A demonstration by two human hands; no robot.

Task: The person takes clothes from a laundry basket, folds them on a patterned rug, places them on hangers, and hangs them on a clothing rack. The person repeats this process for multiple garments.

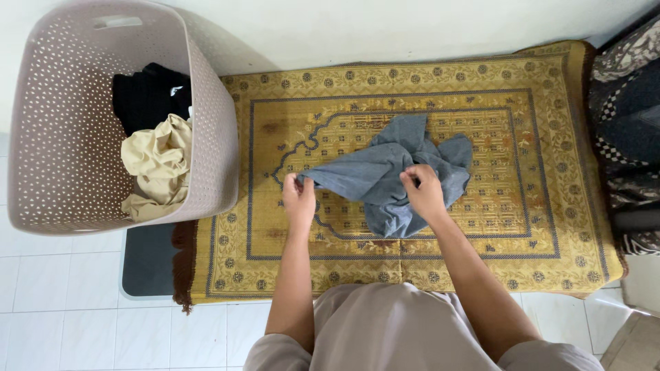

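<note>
Grey cloth (393,172) lies crumpled mid-rug (550,206), one edge lifted off it. Left hand (299,199) pinches the cloth's left corner; right hand (423,192) pinches a fold near the middle. Both clenched on fabric. To do this well, I'd judge: pull the edge taut between the hands and shake out creases before laying it flat. Laundry basket (206,137) with beige and black clothes sits at left, touching the rug.
</note>
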